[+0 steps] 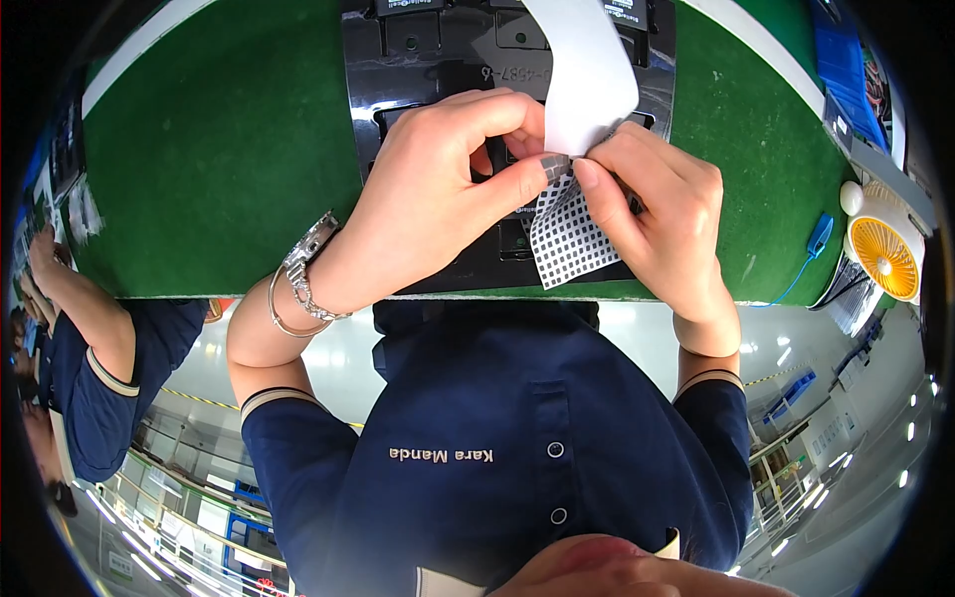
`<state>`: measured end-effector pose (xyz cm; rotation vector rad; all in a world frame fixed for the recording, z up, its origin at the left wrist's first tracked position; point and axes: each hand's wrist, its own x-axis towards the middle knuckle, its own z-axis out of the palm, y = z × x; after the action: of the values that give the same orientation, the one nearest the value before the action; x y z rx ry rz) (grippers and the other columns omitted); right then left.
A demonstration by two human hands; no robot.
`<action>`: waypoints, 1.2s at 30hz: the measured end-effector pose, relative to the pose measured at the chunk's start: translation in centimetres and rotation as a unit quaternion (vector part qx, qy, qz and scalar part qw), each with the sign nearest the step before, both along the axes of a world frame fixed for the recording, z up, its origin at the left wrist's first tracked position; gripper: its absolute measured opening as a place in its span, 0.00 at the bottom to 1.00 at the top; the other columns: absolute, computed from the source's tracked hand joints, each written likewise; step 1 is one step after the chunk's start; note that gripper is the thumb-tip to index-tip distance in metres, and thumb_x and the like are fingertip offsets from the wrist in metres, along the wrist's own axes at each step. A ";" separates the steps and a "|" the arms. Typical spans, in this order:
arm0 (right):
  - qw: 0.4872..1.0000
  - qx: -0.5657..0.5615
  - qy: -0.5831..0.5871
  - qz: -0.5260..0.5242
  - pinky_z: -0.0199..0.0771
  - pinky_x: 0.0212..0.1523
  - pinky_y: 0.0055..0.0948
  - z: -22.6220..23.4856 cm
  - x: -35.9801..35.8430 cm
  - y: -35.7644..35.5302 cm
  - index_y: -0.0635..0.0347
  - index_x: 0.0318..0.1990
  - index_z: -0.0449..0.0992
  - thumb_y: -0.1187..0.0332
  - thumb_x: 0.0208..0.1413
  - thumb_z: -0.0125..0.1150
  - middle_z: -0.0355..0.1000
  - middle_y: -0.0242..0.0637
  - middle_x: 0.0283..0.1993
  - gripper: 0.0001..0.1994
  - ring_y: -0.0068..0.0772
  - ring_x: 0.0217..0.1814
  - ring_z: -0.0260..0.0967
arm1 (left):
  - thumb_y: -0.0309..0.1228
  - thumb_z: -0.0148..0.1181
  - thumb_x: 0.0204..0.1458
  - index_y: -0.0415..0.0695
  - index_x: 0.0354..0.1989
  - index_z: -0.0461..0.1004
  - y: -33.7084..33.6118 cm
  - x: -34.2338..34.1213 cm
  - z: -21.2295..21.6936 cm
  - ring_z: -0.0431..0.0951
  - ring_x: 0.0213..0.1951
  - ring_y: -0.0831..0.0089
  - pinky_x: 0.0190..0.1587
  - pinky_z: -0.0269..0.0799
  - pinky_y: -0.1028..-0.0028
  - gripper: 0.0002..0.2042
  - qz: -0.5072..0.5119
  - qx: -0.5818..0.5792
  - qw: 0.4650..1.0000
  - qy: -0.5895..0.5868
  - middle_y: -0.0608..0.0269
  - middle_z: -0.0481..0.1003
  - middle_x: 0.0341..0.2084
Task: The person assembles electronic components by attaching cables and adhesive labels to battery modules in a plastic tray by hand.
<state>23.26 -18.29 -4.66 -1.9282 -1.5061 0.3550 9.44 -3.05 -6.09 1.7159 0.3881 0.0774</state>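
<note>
A long white strip runs down from the far edge between my hands. Below my fingers its lower end shows as a sheet of small black squares on white. My left hand is closed on the strip from the left, with small grey pieces at its thumb tip. From the right, my right hand pinches the sheet between thumb and forefinger, close to the left thumb. Both hands are over a black moulded tray with pockets, some holding black parts with white print. The fingertips hide part of the sheet.
The tray lies on a green table mat. At the right stand a yellow and white fan, a blue tag on a cord and a blue bin. Another person's arm is at the far left.
</note>
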 end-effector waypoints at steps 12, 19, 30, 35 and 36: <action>0.987 -0.027 0.157 -0.001 0.60 0.18 0.26 0.6 -0.3 -0.2 0.63 0.27 0.74 0.72 0.52 0.63 0.66 0.34 0.20 0.06 0.27 0.16 0.63 | 0.26 0.60 0.55 0.36 0.40 0.74 0.6 -0.1 -0.5 0.71 0.29 0.86 0.33 0.69 0.83 0.08 -0.032 -0.082 0.995 0.044 0.70 0.74 0.29; 0.981 -0.051 0.189 -0.008 0.61 0.19 0.25 1.1 -0.4 -0.1 0.64 0.28 0.75 0.72 0.54 0.62 0.67 0.34 0.21 0.05 0.27 0.17 0.63 | 0.24 0.59 0.54 0.35 0.38 0.73 0.2 0.0 -0.6 0.69 0.27 0.88 0.29 0.67 0.83 0.06 -0.029 -0.130 0.991 0.032 0.70 0.73 0.27; 0.977 -0.065 0.200 -0.014 0.61 0.19 0.25 1.2 -0.4 0.0 0.64 0.28 0.75 0.71 0.54 0.62 0.67 0.34 0.21 0.06 0.26 0.17 0.64 | 0.22 0.59 0.53 0.34 0.39 0.74 0.0 0.0 -0.6 0.69 0.25 0.88 0.25 0.66 0.83 0.07 -0.009 -0.144 0.989 -0.008 0.68 0.75 0.28; 0.990 -0.041 0.132 -0.013 0.62 0.19 0.26 0.7 -0.6 -0.1 0.64 0.28 0.75 0.72 0.52 0.64 0.68 0.35 0.21 0.06 0.29 0.17 0.64 | 0.22 0.58 0.53 0.34 0.38 0.73 0.1 -0.1 -0.5 0.70 0.25 0.87 0.26 0.67 0.82 0.06 -0.015 -0.135 0.990 0.024 0.67 0.75 0.28; 0.996 -0.028 0.080 -0.015 0.63 0.19 0.27 0.6 -0.6 -0.1 0.64 0.28 0.75 0.72 0.51 0.65 0.68 0.35 0.21 0.06 0.30 0.17 0.64 | 0.22 0.58 0.53 0.34 0.38 0.73 0.0 0.0 -0.6 0.70 0.25 0.87 0.26 0.67 0.82 0.06 -0.015 -0.135 0.990 0.025 0.67 0.75 0.28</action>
<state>22.65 -18.39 -4.01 -1.9150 -1.3764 0.5307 9.42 -3.02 -6.71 1.4584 0.3897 -0.0388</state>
